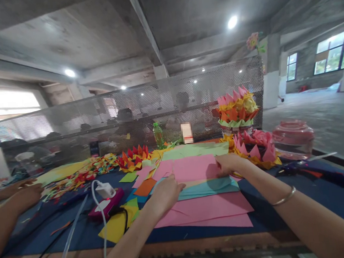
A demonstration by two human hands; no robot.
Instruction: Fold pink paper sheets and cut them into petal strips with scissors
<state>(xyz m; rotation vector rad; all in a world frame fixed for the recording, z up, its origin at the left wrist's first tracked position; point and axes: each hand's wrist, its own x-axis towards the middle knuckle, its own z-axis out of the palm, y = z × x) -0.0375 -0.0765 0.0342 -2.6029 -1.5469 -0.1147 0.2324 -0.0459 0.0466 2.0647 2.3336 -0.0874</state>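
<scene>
My left hand (166, 191) rests on a stack of coloured paper, at the lower left of a pink sheet (194, 167); its thumb stands apart from the fingers. At the sheet's right edge, my right hand (229, 165) has its fingers curled, and they appear to pinch the paper there. A silver bangle (285, 196) circles my right wrist. Beneath the pink sheet lie blue sheets (206, 190), and nearer to me are larger pink sheets (205, 210). A pale green sheet (196, 151) lies behind. Orange paper (145, 187) is left of my left hand.
A purple power strip (118, 199) with a white charger (105, 190) and cables sits left. Another person's hands (28, 192) are at far left, near paper scraps (83, 175). Folded-paper flowers (237, 110), a green bottle (158, 136) and a clear jar (293, 139) stand behind.
</scene>
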